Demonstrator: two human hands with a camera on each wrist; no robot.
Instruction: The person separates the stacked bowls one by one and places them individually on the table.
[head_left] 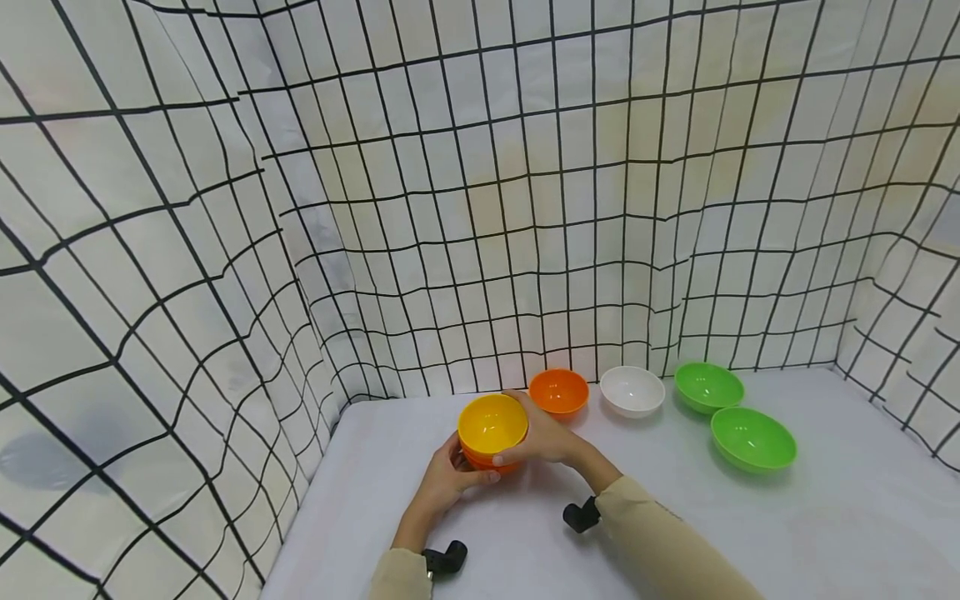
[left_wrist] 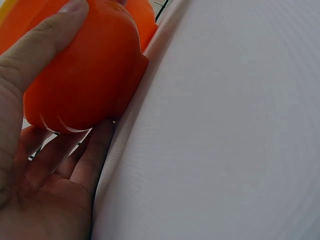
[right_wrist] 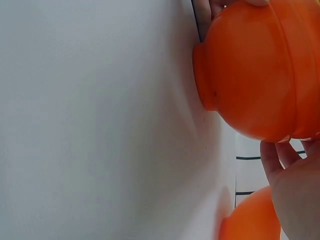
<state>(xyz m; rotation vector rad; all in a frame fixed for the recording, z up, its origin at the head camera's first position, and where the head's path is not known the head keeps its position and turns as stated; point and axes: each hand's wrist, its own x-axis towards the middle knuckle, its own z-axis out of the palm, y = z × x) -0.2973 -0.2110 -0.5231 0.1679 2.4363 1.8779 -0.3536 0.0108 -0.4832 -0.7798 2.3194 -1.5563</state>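
A yellow bowl [head_left: 492, 423] sits nested on top of orange bowls in a stack in front of me. Below it, the lower orange bowl [left_wrist: 85, 65] has its foot right at the white tabletop. My left hand [head_left: 444, 479] grips this orange bowl from the left, thumb on the near side and fingers round the far side. From the right, my right hand [head_left: 543, 435] holds the yellow bowl near the rims, its thumb in front and fingers behind. The right wrist view shows the stack's orange side [right_wrist: 255, 70] with a rim line across it.
Behind the stack stands another orange bowl [head_left: 558, 393], with a white bowl [head_left: 632, 392] to its right. Two green bowls [head_left: 708, 387] stand farther right, one nearer to me. A white cloth wall with a black grid [head_left: 480, 208] encloses the table's back and sides.
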